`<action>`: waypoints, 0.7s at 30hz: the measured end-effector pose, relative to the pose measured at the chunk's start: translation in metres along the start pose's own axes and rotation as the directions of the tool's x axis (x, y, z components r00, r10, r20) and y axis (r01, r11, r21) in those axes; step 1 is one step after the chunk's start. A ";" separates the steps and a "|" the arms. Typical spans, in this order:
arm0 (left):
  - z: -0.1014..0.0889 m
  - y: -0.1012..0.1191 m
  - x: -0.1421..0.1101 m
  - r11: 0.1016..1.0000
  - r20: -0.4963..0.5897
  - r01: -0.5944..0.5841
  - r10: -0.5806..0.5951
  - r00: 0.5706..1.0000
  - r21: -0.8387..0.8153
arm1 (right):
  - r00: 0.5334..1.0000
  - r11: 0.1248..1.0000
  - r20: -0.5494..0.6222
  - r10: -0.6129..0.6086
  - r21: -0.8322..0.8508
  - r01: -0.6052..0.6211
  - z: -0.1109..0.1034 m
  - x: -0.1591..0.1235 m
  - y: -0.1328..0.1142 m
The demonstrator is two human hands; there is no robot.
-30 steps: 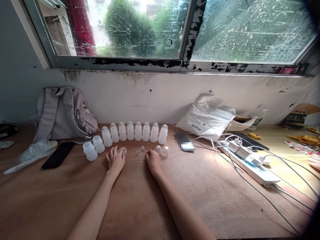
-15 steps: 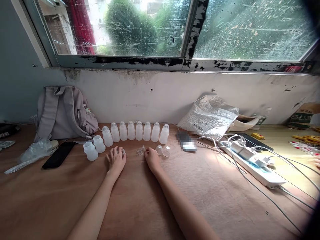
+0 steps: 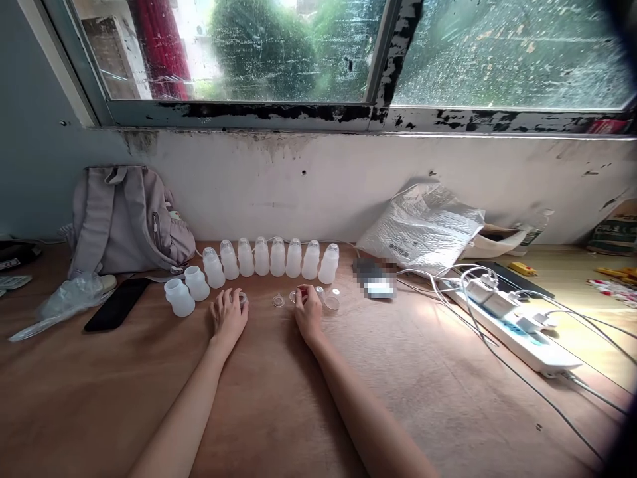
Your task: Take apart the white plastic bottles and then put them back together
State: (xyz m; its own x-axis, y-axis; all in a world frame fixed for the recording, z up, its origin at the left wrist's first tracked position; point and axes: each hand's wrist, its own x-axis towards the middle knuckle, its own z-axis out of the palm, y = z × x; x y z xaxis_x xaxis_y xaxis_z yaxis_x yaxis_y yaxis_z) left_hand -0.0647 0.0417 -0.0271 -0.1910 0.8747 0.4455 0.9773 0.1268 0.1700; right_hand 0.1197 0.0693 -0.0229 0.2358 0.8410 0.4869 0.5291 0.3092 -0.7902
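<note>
Several small translucent white bottles (image 3: 261, 257) with clear domed caps stand in a curved row. At its left end are two uncapped bottles (image 3: 180, 299). My left hand (image 3: 229, 313) lies on the table with bent fingers closed around a small clear round piece (image 3: 243, 299), partly hidden. My right hand (image 3: 309, 313) is closed in a pinch, with the rim of a clear teat-like piece (image 3: 292, 297) at its fingertips. A similar clear teat-like piece (image 3: 278, 301) lies between the hands. Beside my right hand sit two clear domed caps (image 3: 332, 303).
A grey backpack (image 3: 129, 216), a black phone (image 3: 117, 305) and a crumpled plastic bag (image 3: 70, 299) are at the left. A silver mailing bag (image 3: 421, 222) leans on the wall. On the right, a white power strip (image 3: 527, 342) trails cables. A pixelated object (image 3: 374, 279) lies behind the caps.
My right hand has shifted slightly right, towards the clear caps, with its fingers lifting a little. My left hand stays nearly in place. The view has tilted slightly.
</note>
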 end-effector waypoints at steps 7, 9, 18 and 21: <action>0.002 -0.008 0.004 0.999 -0.019 0.025 -0.026 0.999 -0.035 | 0.989 0.993 0.143 0.035 -0.112 -0.019 0.005 0.003 0.007; 0.002 -0.010 0.005 0.999 -0.020 0.027 -0.028 0.999 -0.041 | 0.983 0.985 0.179 0.047 -0.171 -0.016 0.006 0.003 0.010; 0.003 -0.025 0.011 0.992 0.011 0.051 -0.050 0.999 -0.120 | 0.974 0.992 0.224 0.017 -0.123 0.011 0.003 0.002 0.012; 0.003 -0.036 0.016 0.986 0.053 0.002 0.007 0.999 -0.170 | 0.972 0.994 0.232 0.019 -0.110 0.007 0.003 0.003 0.011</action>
State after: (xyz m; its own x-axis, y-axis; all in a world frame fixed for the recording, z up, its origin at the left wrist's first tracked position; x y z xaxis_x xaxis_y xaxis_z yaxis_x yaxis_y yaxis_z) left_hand -0.1027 0.0526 -0.0288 -0.1791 0.8989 0.3998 0.9471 0.0475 0.3175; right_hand 0.1242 0.0764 -0.0313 0.0497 0.9267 0.3724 0.6176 0.2645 -0.7407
